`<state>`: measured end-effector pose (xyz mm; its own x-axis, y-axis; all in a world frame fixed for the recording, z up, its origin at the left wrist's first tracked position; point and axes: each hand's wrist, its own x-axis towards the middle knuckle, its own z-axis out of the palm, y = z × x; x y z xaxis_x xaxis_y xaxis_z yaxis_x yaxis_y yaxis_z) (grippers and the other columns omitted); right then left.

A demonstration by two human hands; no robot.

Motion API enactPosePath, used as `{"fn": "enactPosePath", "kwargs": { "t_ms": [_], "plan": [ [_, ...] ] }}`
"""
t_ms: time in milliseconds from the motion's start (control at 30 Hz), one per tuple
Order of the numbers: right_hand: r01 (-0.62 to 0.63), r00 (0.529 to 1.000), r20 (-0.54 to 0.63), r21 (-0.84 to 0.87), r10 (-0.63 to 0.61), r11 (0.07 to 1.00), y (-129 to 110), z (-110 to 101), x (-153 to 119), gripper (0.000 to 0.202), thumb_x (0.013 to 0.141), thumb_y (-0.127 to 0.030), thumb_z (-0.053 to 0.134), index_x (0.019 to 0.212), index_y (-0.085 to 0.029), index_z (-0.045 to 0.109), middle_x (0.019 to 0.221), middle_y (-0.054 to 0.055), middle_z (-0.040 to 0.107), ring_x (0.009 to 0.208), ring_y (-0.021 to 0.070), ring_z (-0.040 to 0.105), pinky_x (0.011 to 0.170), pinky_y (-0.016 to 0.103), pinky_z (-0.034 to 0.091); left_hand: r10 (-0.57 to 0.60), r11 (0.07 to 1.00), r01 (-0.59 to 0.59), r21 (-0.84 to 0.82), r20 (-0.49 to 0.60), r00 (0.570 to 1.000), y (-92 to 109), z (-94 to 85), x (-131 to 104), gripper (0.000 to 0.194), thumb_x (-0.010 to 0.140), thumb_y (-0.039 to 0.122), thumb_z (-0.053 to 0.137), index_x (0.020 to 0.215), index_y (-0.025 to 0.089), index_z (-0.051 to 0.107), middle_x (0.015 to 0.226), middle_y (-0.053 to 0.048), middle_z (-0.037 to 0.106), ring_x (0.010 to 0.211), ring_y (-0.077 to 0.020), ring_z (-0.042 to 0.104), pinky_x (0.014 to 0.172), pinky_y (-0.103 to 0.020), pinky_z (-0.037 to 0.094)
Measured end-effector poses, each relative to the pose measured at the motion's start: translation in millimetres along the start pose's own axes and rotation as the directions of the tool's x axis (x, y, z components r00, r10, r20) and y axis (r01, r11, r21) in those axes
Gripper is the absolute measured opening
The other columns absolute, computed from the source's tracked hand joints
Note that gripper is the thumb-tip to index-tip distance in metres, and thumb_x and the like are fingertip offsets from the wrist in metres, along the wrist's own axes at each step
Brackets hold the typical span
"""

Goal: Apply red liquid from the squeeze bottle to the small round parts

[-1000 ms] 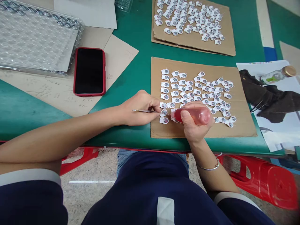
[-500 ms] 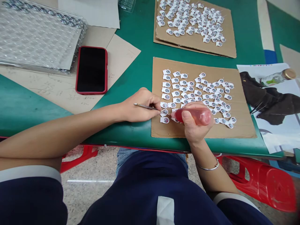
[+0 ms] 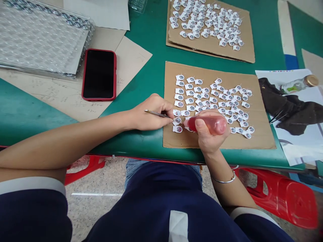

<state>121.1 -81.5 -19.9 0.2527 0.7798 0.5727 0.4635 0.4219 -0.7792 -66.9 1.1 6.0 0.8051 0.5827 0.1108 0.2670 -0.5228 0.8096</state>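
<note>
My left hand [image 3: 154, 112] is closed around a thin metal tool [image 3: 157, 114], probably tweezers, its tip by the small white tags at the left of the near cardboard sheet [image 3: 219, 143]. In my right hand [image 3: 210, 134] is a squeeze bottle [image 3: 209, 124] of pinkish-red liquid, tipped on its side with the nozzle pointing left. That nozzle comes close to a white tag with a round dark emblem [image 3: 177, 120], beside the left fingertips. Rows of similar tags cover the sheet; my right hand hides some of them.
Behind lies another cardboard stack [image 3: 209, 50] with many tags. At left are a red-cased phone [image 3: 99, 74] and clear bubbled plastic trays [image 3: 42, 43]. To the right, a dark cloth [image 3: 292, 111], tweezers [image 3: 276, 116] and a glass jar [image 3: 299, 84] rest on paper.
Both hands keep almost the same place and grip. The whole view has shifted very slightly; the tags look unmoved.
</note>
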Motion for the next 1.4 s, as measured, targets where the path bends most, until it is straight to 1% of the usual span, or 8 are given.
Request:
{"fn": "enactPosePath", "kwargs": {
  "t_ms": [700,767,833,900,967,1100,1233,1400],
  "plan": [
    [-0.023,1.0,0.018,-0.004,0.023,1.0,0,1,-1,0.017,0.066,-0.026,0.066,0.08,-0.019,0.059,0.072,0.0,0.059,0.069,0.0144,0.057,0.068,0.036,0.047,-0.016,1.0,0.016,0.001,-0.003,1.0,1,-0.5,1,0.009,0.067,0.008,0.058,0.068,0.012,0.065,0.068,-0.001,0.067,0.059,-0.0094,0.058,0.052,-0.017,0.039],
    [0.004,0.999,-0.038,0.023,-0.003,1.0,-1,1,-1,0.016,0.067,-0.028,0.065,0.079,-0.02,0.058,0.071,0.0,0.058,0.068,0.014,0.057,0.066,0.036,0.047,-0.014,1.0,0.014,0.003,-0.006,1.0,1,-0.2,1,0.008,0.067,0.008,0.058,0.067,0.012,0.065,0.068,-0.001,0.067,0.059,-0.0097,0.058,0.052,-0.017,0.04],
    [0.02,0.987,-0.158,0.077,-0.008,0.997,-1,0,0,0.015,0.068,-0.031,0.062,0.077,-0.02,0.057,0.07,0.0,0.055,0.068,0.0139,0.055,0.061,0.034,0.048,-0.016,1.0,0.016,0.003,-0.009,1.0,0,0.0,1,0.008,0.066,0.008,0.058,0.067,0.012,0.065,0.068,-0.001,0.067,0.059,-0.0099,0.059,0.052,-0.017,0.04],
    [-0.01,0.957,-0.283,0.166,0.058,0.986,0,-1,1,0.016,0.069,-0.034,0.058,0.076,-0.02,0.055,0.071,0.0,0.049,0.066,0.0138,0.054,0.05,0.03,0.047,-0.022,1.0,0.022,-0.006,-0.009,1.0,0,-0.3,1,0.009,0.066,0.007,0.058,0.067,0.012,0.065,0.068,-0.001,0.068,0.059,-0.0099,0.059,0.052,-0.017,0.041],
    [-0.083,0.932,-0.321,0.257,0.166,0.963,2,-2,3,0.017,0.073,-0.037,0.052,0.078,-0.022,0.052,0.072,0.0,0.045,0.059,0.0125,0.052,0.038,0.025,0.041,-0.028,1.0,0.027,-0.015,-0.025,0.999,2,-1.4,0,0.008,0.066,0.008,0.059,0.067,0.012,0.065,0.068,-0.001,0.068,0.059,-0.0098,0.059,0.052,-0.017,0.042],
    [-0.183,0.931,-0.243,0.337,0.273,0.923,3,-8,10,0.02,0.079,-0.041,0.042,0.087,-0.024,0.048,0.078,0.0,0.046,0.048,0.0102,0.054,0.031,0.022,0.034,0.002,1.0,-0.001,0.011,-0.091,0.996,11,-3.4,-4,0.006,0.067,0.011,0.06,0.066,0.014,0.065,0.068,-0.001,0.068,0.058,-0.0104,0.06,0.053,-0.018,0.044],
    [-0.286,0.922,-0.122,0.427,0.368,0.858,-3,-16,24,0.025,0.076,-0.042,0.051,0.091,-0.022,0.048,0.088,0.002,0.051,0.054,0.0134,0.062,0.029,0.021,0.033,0.143,0.98,-0.132,0.149,-0.065,0.988,20,0.4,-13,0.008,0.068,0.01,0.057,0.068,0.016,0.063,0.069,-0.001,0.067,0.061,-0.0119,0.061,0.053,-0.019,0.043],
    [-0.204,0.967,-0.073,0.357,0.245,0.912,-13,-14,38,0.017,0.078,-0.035,0.049,0.09,-0.023,0.048,0.087,0.002,0.051,0.06,0.0127,0.062,0.032,0.021,0.034,0.255,0.935,-0.261,0.238,0.057,0.965,25,8.3,-21,0.007,0.071,0.012,0.053,0.071,0.017,0.058,0.072,-0.002,0.066,0.065,-0.0127,0.062,0.057,-0.02,0.043]
  ]
}}
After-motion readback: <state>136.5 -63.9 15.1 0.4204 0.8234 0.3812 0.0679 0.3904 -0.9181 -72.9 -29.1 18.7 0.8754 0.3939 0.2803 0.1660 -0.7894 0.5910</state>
